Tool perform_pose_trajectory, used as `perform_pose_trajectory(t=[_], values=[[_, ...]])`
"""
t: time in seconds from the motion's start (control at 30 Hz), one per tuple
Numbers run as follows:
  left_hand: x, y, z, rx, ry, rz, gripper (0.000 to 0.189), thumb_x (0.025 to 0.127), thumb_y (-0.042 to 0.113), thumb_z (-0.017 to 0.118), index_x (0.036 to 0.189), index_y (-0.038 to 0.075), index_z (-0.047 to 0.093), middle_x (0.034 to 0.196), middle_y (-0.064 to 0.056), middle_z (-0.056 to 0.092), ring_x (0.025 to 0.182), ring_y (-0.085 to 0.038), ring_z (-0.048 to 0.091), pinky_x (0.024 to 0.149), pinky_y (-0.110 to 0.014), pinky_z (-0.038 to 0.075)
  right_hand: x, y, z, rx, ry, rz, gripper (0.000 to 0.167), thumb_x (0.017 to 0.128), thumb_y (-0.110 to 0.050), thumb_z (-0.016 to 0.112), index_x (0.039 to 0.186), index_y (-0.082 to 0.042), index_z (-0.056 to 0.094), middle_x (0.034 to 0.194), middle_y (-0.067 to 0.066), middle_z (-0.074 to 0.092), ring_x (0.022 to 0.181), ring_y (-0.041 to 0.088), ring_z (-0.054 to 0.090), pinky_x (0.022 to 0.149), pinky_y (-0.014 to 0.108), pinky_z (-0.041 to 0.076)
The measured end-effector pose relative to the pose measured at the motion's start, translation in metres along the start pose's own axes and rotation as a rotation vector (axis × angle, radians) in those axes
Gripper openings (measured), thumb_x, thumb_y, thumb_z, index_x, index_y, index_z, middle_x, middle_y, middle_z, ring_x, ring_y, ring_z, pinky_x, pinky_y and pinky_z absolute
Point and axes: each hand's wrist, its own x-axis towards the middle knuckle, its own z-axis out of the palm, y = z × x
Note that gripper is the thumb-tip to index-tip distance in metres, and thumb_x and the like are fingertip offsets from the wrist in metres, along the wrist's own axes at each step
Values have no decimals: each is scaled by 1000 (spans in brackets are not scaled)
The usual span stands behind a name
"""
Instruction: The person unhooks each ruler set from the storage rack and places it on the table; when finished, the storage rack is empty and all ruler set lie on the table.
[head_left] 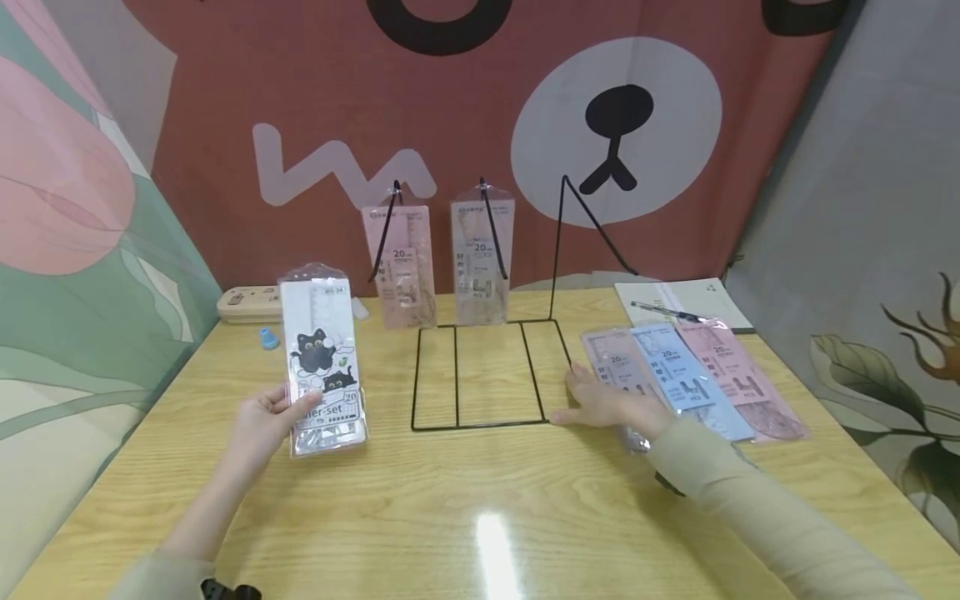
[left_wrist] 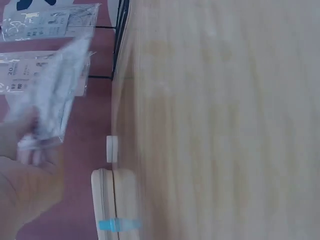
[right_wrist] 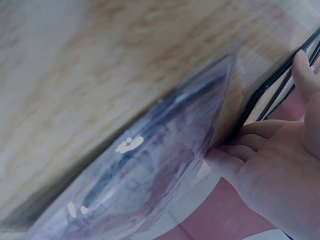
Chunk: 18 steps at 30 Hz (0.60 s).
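Observation:
My left hand (head_left: 273,421) holds a clear-bagged ruler set (head_left: 318,325) with black cats on its card, thumb across the front near the bottom. The bag stands upright, left of a black wire rack (head_left: 456,375); in the left wrist view the ruler set (left_wrist: 55,95) is blurred. My right hand (head_left: 603,400) rests at the rack's front right corner, thumb by the front bar and fingers spread along the side bar. In the right wrist view, the fingertips touch the black bar (right_wrist: 252,102). A pink ruler set (head_left: 401,267) and a greyish-pink one (head_left: 482,267) hang on two rack hooks.
Right of the rack lie a greyish ruler set (head_left: 618,358), a blue one (head_left: 686,375) and a pink one (head_left: 738,375). Behind them a pen (head_left: 667,312) lies on a notebook (head_left: 705,302). A beige case (head_left: 251,305) and blue cap-like piece (head_left: 268,337) are at back left.

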Motion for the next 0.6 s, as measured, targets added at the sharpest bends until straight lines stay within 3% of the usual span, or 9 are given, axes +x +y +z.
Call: perform_pose_trajectory(t=[0.1,0.2,0.3,0.47,0.53,0.6], values=[[10,-6,3,207,-106,-110,60,87,42,64,122,-7,56,95,-4,73,75,-4,61,67,-21,51,0,0,0,-1,2,-1,92,91,-49,53,143,16,12,152,32,-2,142,45,0,117,54,6],[19,-10,9,319,-164,-159,58,87,41,65,120,-6,59,95,-11,70,80,-12,58,67,-24,48,0,-1,1,-3,3,-4,92,91,-48,53,143,16,13,152,32,-2,142,45,0,118,53,6],[25,-10,15,347,-191,-173,55,86,34,67,119,-9,59,92,-13,69,79,-16,60,67,-26,49,0,-3,0,-2,2,-3,91,92,-48,53,143,15,13,153,31,-2,143,45,0,118,53,6],[28,-7,21,338,-224,-177,48,84,25,69,114,-12,61,81,-9,71,71,-13,62,66,-26,51,-2,-5,0,-2,-5,2,91,92,-48,52,144,14,12,153,30,-3,143,44,-1,118,52,6],[27,-4,22,364,-223,-163,53,84,26,69,118,-14,57,87,-15,72,76,-19,65,71,-30,54,-3,-5,0,-1,-5,-2,91,92,-47,52,144,15,11,152,31,-3,143,45,-1,118,53,6],[27,2,22,416,-208,-129,63,85,29,68,124,-16,50,105,-25,67,90,-32,66,83,-39,55,-4,-5,-1,2,-6,-1,91,92,-47,53,144,15,11,152,31,-3,143,45,-1,118,53,5]])
